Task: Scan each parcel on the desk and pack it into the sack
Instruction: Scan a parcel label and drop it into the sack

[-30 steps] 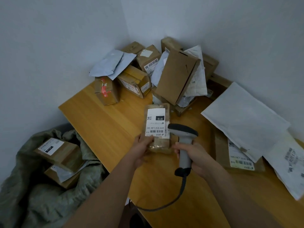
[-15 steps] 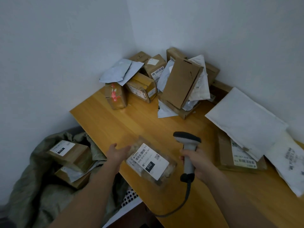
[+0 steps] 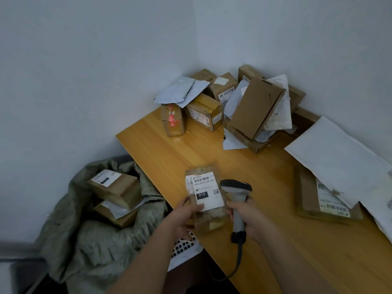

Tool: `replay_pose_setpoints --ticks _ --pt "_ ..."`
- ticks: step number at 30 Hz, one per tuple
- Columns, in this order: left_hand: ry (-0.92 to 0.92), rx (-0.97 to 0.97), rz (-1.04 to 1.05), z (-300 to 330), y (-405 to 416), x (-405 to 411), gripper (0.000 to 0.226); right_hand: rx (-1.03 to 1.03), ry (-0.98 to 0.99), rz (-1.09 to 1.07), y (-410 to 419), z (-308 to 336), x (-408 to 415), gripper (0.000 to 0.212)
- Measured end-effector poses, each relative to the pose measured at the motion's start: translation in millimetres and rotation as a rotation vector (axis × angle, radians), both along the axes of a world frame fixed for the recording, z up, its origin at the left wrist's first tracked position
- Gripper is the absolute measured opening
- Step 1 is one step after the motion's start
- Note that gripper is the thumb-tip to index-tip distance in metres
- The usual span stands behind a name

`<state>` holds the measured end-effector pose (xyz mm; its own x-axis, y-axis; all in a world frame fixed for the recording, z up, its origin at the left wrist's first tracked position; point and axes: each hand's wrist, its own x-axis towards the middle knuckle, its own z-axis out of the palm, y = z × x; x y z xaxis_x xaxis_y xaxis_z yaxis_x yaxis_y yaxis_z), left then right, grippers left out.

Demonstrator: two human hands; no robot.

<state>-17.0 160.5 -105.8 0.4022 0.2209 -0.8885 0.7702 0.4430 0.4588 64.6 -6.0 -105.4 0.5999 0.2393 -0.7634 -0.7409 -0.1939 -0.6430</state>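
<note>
**Over desk's near edge: parcel up, scanner beside it**

Far left, on floor by desk: green sack, mouth open, w/ two brown boxes already inside, top one labelled "010". Next, left hand gripping the small parcel at its lower left edge, thumb on white label, fingers curled behind; parcel held upright above front edge of wooden desk, label facing cam, reads "010". Just right, touching parcel's side: right hand clamped round handle of grey scanner, head up near label's right edge, cable hanging down off desk. Back corner: heap of cardboard boxes & grey mailers, unsorted. Far right: flat brown parcel w/ barcode label, partly under large white padded envelope.
</note>
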Motion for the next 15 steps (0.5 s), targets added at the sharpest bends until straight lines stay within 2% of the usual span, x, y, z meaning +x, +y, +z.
replay_pose_setpoints --ticks 3,6,11,13,15 --pt "0.003 -0.049 0.097 14.8 4.4 -3.4 0.060 0.014 -0.031 -0.001 7.9 13.7 -4.5 0.029" --pt "-0.075 -0.170 0.240 29.6 11.3 -3.9 0.042 -0.003 -0.080 0.012 17.1 32.9 -5.3 0.025" --pt "-0.195 -0.074 0.206 53.6 29.3 -7.6 0.024 0.078 -0.095 0.026 36.6 90.8 2.4 0.021" --pt "-0.245 -0.009 0.201 63.5 40.8 -9.4 0.041 0.127 -0.153 0.059 42.9 124.3 7.3 0.018" --pt "-0.306 0.063 0.264 65.2 57.7 -9.6 0.078 0.149 -0.243 0.135 48.8 155.3 11.1 0.023"
